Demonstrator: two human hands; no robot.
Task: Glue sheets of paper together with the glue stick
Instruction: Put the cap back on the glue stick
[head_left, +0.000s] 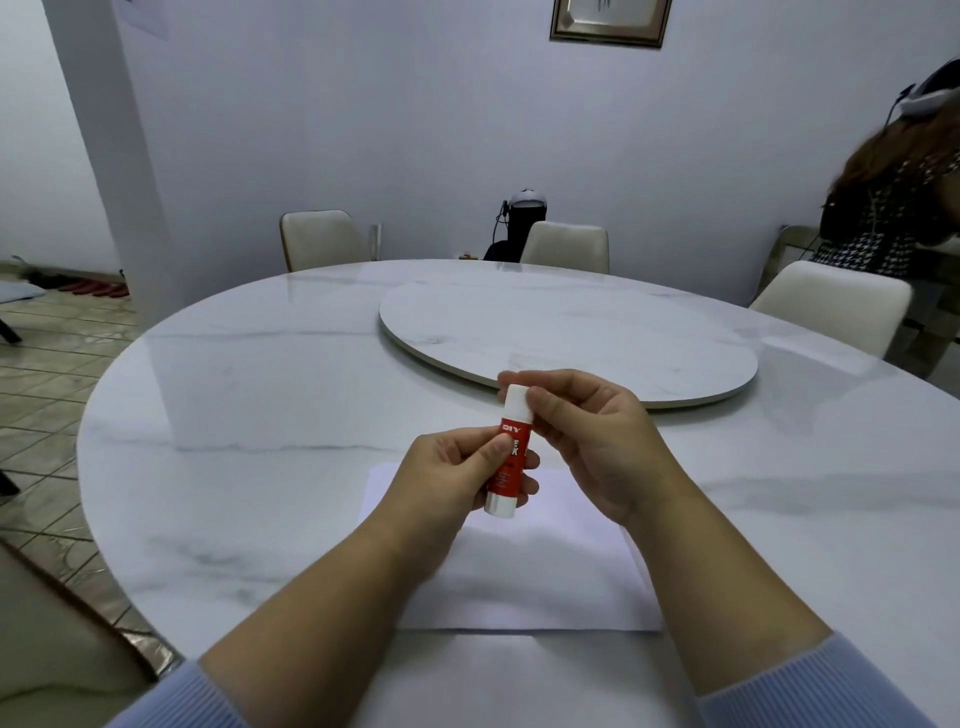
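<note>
Seemingly light, rigid and rather slick, the red-and-white plastic glue stick (510, 451) hangs above the white paper sheet (540, 577) near the marble table's (270, 395) front edge, its barrel pinched by the left hand (457, 467) and its white cap (518, 401) (the sensible place to twist) nipped by the right hand (587, 431).

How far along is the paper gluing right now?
Just starting. Done: white paper lies on the table. In hand: the left hand grips the glue stick while the right hand pinches its white cap, still on. Left: uncapping, gluing, pressing sheets together.
</note>
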